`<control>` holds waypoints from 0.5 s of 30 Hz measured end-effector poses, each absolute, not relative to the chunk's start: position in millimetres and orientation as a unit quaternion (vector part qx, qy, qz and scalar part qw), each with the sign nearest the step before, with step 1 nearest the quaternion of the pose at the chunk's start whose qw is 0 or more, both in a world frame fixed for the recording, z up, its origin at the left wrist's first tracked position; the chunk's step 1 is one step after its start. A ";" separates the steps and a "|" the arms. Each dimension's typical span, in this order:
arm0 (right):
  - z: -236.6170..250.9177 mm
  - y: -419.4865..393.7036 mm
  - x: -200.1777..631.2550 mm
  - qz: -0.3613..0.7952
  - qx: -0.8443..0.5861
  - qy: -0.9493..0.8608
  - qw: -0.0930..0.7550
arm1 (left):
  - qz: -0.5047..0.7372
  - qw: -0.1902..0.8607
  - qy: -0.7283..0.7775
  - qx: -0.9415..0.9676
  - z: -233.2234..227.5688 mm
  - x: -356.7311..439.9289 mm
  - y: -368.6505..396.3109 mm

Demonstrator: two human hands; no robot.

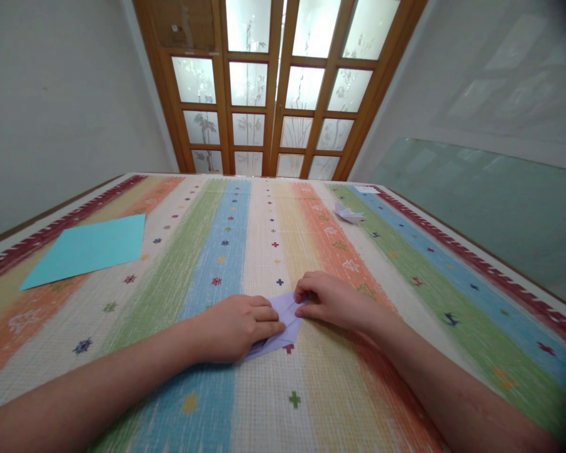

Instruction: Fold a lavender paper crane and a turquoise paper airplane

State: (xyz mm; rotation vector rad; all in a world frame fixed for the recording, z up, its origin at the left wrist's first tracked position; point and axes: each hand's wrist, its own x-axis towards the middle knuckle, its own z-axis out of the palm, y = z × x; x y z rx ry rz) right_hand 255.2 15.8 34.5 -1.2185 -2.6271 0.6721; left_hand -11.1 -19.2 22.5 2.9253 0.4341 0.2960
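Observation:
A folded sheet of light purple paper [287,309] lies on the striped tablecloth in front of me, with crease lines across it. My left hand [238,327] rests over its left part, fingers together and curled, holding it against the table and hiding that side. At the paper's upper right corner, my right hand [332,299] pinches the edge between thumb and bent fingers. Farther back on the right stands a small folded pale purple paper figure [349,214], apart from both hands.
A turquoise sheet of paper [87,248] lies flat on the left of the striped tablecloth [259,415]. A small white piece [366,189] is near the far right edge. Beyond the table are wooden doors with glass panes [278,113]; a pale green glass panel [481,207] leans at right.

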 end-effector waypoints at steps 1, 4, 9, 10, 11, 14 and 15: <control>34.2 16.7 256.3 0.228 -0.409 -0.879 0.084 | 0.101 0.085 0.144 0.981 22.6 -11.2 -18.9; 32.8 18.2 258.2 0.234 -0.411 -0.877 0.086 | 0.106 0.091 0.139 0.980 24.9 -11.7 -18.2; 31.0 19.6 258.4 0.233 -0.409 -0.878 0.087 | 0.107 0.111 0.131 0.979 30.8 -13.6 -17.0; 30.9 19.8 258.4 0.233 -0.408 -0.878 0.086 | 0.108 0.120 0.129 0.978 32.0 -14.4 -16.6; 30.9 20.0 258.3 0.234 -0.409 -0.878 0.085 | 0.108 0.130 0.126 0.978 33.1 -15.5 -16.3; 31.2 20.2 258.2 0.238 -0.411 -0.877 0.081 | 0.096 0.160 0.123 0.975 37.1 -20.0 -15.6; 31.3 20.2 258.3 0.238 -0.411 -0.876 0.081 | 0.091 0.170 0.123 0.973 38.7 -21.5 -15.7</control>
